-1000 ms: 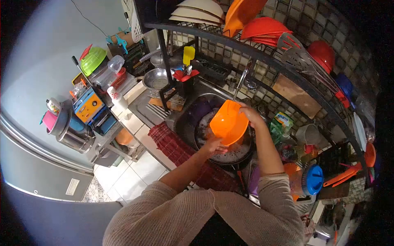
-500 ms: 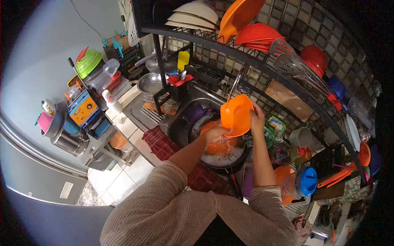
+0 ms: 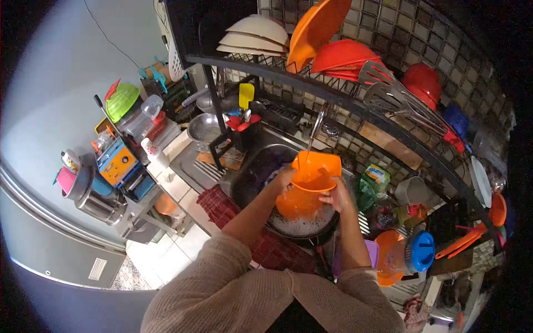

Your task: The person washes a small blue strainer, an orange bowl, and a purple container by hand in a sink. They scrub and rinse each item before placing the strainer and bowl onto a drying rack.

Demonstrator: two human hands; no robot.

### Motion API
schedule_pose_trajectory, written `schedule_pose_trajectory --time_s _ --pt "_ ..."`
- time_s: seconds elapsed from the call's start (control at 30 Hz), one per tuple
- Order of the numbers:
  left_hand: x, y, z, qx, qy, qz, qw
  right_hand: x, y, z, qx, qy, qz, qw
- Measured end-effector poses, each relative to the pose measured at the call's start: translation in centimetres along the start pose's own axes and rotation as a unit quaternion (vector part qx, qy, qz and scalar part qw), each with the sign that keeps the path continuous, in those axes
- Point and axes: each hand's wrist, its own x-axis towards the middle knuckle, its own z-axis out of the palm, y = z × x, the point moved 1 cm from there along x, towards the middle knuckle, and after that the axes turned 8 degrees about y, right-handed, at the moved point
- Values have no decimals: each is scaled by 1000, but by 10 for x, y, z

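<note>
Both my hands hold an orange plastic bowl (image 3: 319,162) beneath the tap (image 3: 317,125), and a thin stream of water runs into it. My left hand (image 3: 285,178) grips the bowl's left side. On its right rim is my right hand (image 3: 338,196), thumb and fingers around the edge. Directly below, another orange piece (image 3: 300,206) lies in a dark pan (image 3: 308,240) with soapy, foamy water. The pan sits in the metal sink (image 3: 244,180). My hands and the held bowl cover part of both.
A black dish rack (image 3: 294,80) spans above the sink, carrying white bowls (image 3: 258,33), red bowls (image 3: 350,55) and slotted utensils. A red checked cloth (image 3: 219,208) drapes over the counter edge. At right stand a green bottle (image 3: 367,190) and a blue-lidded jar (image 3: 420,251).
The orange bowl has moved down and swung to face the tap stream. My left hand has gone from its inside to its left side; my right hand has lowered along the right rim.
</note>
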Motion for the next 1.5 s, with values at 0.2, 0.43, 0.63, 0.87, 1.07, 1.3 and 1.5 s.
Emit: schedule_pose_trajectory --time_s 0.2,0.43,0.63,0.87,1.07,1.3,1.5 --pt "-127 94 10 -261 127 -79 954 25 49 -6 173 -105 162 966" --pt "-148 55 -48 -192 299 -36 934 43 70 46 295 -164 81 938" --pt "-162 49 -65 -107 289 -66 949 83 42 86 117 27 -71 990" --pt "-146 29 -55 -366 184 -142 901 49 -26 112 -510 10 -563 650" --pt "-95 86 -14 -435 113 -157 880 19 -26 74 -553 78 -637 531" --pt "-5 67 46 -536 -13 -54 843 -3 -17 22 -626 6 -649 432" --pt "14 53 49 -139 293 37 945 -17 -11 -11 -482 75 -532 691"
